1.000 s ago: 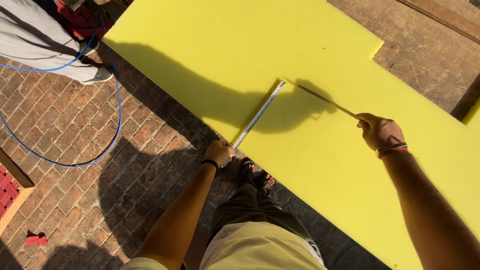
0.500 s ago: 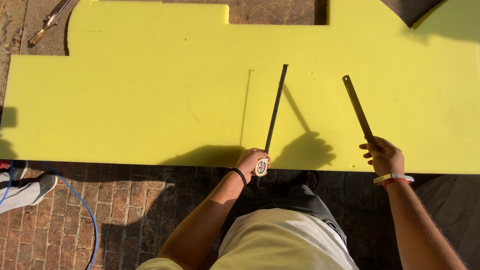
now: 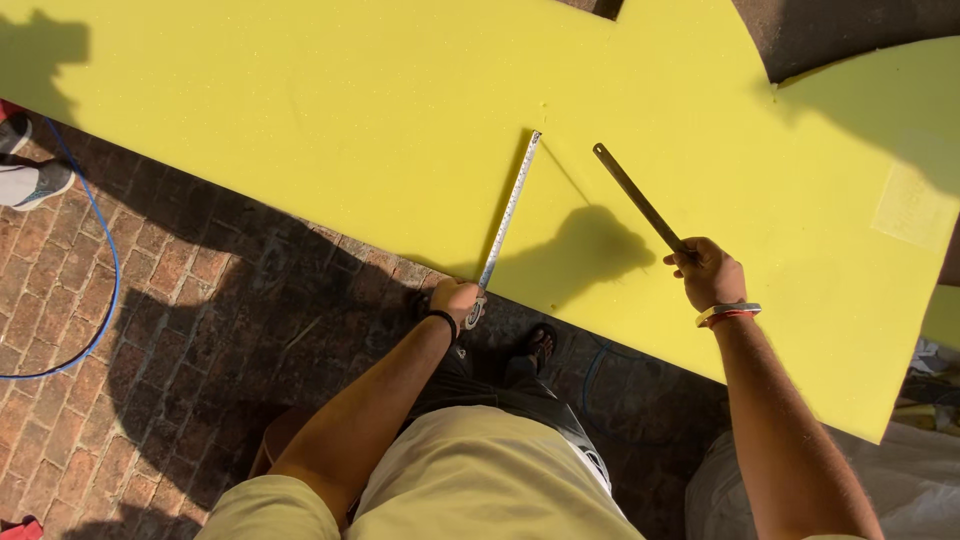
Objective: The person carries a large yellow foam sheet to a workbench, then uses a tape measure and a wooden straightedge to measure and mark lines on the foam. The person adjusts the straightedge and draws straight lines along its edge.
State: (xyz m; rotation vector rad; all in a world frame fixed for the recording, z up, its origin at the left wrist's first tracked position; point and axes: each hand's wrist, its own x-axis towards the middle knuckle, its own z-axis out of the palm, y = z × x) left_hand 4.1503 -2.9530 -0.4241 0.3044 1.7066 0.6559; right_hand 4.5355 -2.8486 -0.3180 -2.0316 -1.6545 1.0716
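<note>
Left grip point(image 3: 457, 298) holds tape measure point(image 3: 510, 212); right grip point(image 3: 706, 272) holds blade point(image 3: 637, 196).

- Yellow foam sheet point(image 3: 300, 120): near edge, level half a second ago, now slants down to the right.
- Tape measure point(image 3: 508, 215): blade leans further right.
- Flat metal bar point(image 3: 638, 197) in right hand point(image 3: 708, 272): now nearer the tape.
- Blue hose point(image 3: 105, 250), shoe point(image 3: 35, 183): more in view at left.

It was an outdoor work yard: a sunlit brick-paved ground point(image 3: 200, 300), a big yellow foam sheet point(image 3: 350, 130), a blue hose point(image 3: 108, 270).
</note>
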